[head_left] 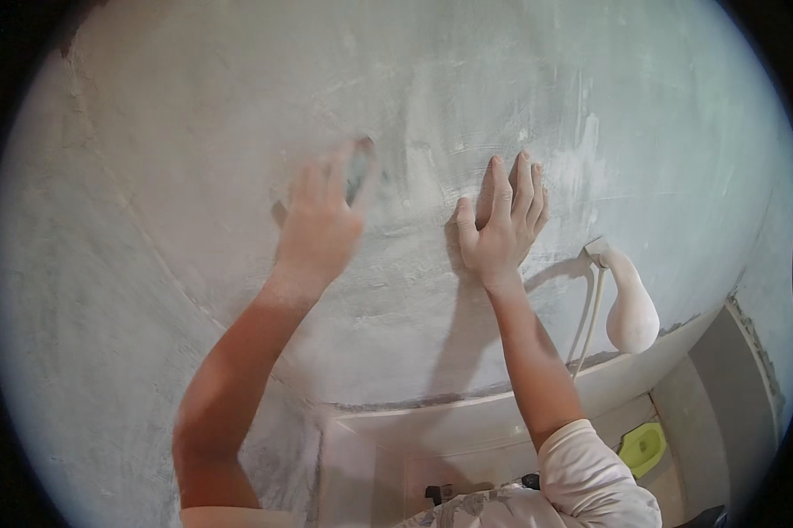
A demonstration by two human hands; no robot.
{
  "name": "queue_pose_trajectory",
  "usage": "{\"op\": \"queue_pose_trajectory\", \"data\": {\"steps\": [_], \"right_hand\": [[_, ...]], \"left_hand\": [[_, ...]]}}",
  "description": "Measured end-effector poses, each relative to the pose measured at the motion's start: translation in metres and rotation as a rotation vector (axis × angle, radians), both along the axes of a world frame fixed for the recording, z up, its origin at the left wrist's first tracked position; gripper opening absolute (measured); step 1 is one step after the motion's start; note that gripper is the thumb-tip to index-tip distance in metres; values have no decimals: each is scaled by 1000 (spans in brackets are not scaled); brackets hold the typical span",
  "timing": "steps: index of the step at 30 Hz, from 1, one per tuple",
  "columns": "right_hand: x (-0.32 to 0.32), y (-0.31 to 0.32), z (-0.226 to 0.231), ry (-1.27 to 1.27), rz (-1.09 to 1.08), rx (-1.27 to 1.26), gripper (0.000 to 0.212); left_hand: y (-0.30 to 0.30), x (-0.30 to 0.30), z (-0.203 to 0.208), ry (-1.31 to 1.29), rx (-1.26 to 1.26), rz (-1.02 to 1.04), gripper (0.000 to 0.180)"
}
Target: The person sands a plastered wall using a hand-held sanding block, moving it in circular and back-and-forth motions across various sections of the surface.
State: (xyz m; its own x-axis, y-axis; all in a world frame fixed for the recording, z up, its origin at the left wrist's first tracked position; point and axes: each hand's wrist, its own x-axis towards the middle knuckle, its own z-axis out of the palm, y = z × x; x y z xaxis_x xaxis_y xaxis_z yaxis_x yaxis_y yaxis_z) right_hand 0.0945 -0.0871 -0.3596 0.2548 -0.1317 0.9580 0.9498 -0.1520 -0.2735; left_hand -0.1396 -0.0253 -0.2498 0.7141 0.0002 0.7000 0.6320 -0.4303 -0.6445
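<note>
Grey wall (502, 79) before us; our left hand (321, 220) seemingly clamps blurred dark pad (359, 172); right hand (500, 222), fingers spread, probably braces us.

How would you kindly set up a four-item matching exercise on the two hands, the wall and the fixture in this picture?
Column one
1. Left hand
2. Right hand
3. Wall
4. Fixture

Column two
A. White, rounded at its lower end
B. Blurred, with a dark-edged object at its fingers
C. Grey, streaked with paler patches
D. Sharp in the picture, fingers spread

Right pairs: 1-B, 2-D, 3-C, 4-A
</note>
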Motion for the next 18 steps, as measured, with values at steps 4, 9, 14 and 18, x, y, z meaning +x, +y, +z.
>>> {"op": "queue_pose_trajectory", "data": {"steps": [4, 9, 14, 18], "right_hand": [[-5, 0, 1, -19, -26, -50, 69], [-13, 12, 41, 4, -82, -72, 69], [-16, 22, 141, -177, 12, -1, 64], [-25, 26, 150, -150, -33, -9, 65]], "left_hand": [[20, -31, 53, -140, -124, 111, 54], [16, -3, 13, -569, -299, -31, 49], [4, -21, 43, -278, -261, -111, 49], [9, -14, 43, -392, 46, -27, 47]]}}
